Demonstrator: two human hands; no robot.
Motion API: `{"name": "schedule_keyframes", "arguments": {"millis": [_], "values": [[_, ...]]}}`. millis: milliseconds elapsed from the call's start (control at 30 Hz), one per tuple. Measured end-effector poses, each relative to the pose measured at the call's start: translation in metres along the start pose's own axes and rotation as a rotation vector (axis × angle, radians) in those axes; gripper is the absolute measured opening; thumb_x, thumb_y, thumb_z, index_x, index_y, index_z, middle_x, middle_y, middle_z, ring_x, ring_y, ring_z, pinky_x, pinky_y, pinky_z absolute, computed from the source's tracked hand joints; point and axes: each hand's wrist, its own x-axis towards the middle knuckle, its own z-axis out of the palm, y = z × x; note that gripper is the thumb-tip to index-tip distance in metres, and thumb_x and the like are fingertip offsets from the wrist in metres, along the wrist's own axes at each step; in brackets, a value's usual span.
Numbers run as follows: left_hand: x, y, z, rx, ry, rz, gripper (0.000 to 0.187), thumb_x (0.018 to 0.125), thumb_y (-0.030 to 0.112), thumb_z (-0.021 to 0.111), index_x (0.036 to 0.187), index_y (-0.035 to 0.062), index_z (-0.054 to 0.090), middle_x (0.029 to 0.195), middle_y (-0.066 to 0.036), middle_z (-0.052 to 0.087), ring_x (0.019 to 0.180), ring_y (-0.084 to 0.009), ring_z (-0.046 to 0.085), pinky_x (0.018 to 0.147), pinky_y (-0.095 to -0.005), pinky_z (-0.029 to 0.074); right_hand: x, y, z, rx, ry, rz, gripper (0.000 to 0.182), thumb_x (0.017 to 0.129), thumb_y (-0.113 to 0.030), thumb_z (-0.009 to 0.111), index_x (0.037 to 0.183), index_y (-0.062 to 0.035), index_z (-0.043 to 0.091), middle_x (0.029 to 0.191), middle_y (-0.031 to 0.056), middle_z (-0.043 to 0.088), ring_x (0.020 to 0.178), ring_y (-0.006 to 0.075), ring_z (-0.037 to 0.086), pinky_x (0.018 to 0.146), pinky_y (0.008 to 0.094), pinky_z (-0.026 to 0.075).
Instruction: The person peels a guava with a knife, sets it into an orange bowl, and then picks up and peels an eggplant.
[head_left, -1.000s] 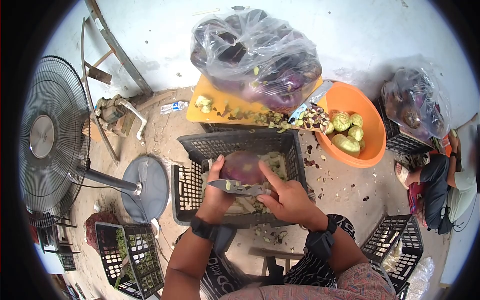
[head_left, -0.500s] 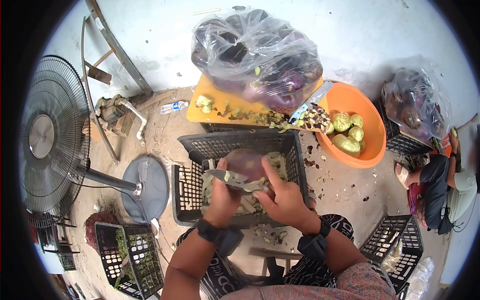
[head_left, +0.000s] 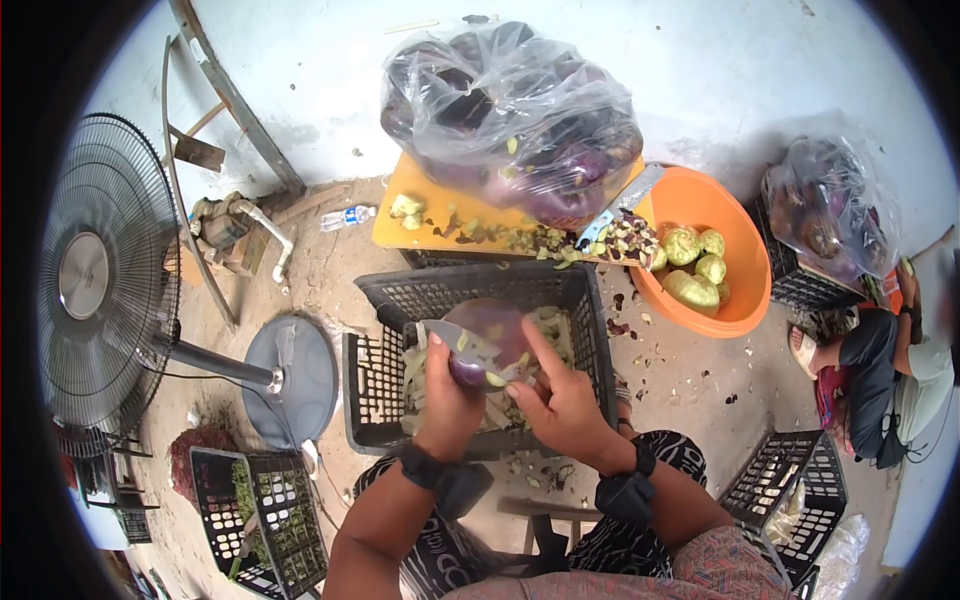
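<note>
Over the black crate (head_left: 480,278), my left hand (head_left: 450,405) is closed around the left side of a round purple eggplant (head_left: 505,315), which looks blurred. A knife (head_left: 472,345) lies across the eggplant, its broad blade reaching left toward my left thumb. At its other end my right hand (head_left: 568,402) grips it, thumb low and forefinger stretched along the eggplant's right side. The handle is mostly hidden by my fingers. Bits of pale green flesh stick to the blade. Long pale peelings (head_left: 560,335) lie inside the crate below my hands.
A clear bag of eggplants (head_left: 510,110) sits on a yellow board (head_left: 395,225) with another knife (head_left: 625,205) and peel scraps. An orange basin (head_left: 745,240) holds several peeled eggplants. A standing fan (head_left: 85,275) is left. At right sits another person (head_left: 885,360) near crates.
The knife blade has tilted and shifted slightly right and up across the eggplant. More purple skin shows beneath it. Both hands stay nearly in place.
</note>
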Motion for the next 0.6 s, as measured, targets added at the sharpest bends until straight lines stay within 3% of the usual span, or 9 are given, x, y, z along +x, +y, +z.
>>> {"name": "schedule_keyframes", "arguments": {"millis": [333, 400, 600], "values": [[0.0007, -0.0072, 0.0019, 0.141, 0.088, 0.162, 0.036, 0.099, 0.033, 0.034, 0.122, 0.0056, 0.041, 0.114, -0.008, 0.051, 0.106, -0.017, 0.052, 0.092, -0.032, 0.042, -0.002, -0.0027, 0.007, 0.102, 0.077, 0.038, 0.067, 0.084, -0.011, 0.062, 0.139, 0.0066, 0.028, 0.067, 0.0138, 0.061, 0.055, 0.0146, 0.058, 0.055, 0.0272, 0.045], [-0.0001, -0.0058, 0.0054, 0.188, 0.087, 0.208, 0.038, 0.099, 0.034, 0.034, 0.123, 0.0047, 0.04, 0.115, -0.009, 0.051, 0.106, -0.0172, 0.051, 0.092, -0.0324, 0.042, -0.0023, -0.0013, 0.0089, 0.125, 0.084, 0.069, 0.066, 0.084, -0.011, 0.062, 0.138, 0.0063, 0.029, 0.063, 0.0122, 0.058, 0.053, 0.0111, 0.053, 0.053, 0.0261, 0.043], [0.0026, -0.0021, 0.0053, 0.19, 0.107, 0.183, 0.041, 0.099, 0.036, 0.034, 0.123, 0.0042, 0.042, 0.114, -0.009, 0.052, 0.106, -0.0175, 0.052, 0.092, -0.0325, 0.043, -0.0007, -0.0016, 0.0079, 0.095, 0.101, 0.043, 0.061, 0.084, -0.012, 0.062, 0.137, 0.0045, 0.035, 0.055, 0.0101, 0.051, 0.048, 0.0109, 0.045, 0.048, 0.0265, 0.039]]}}
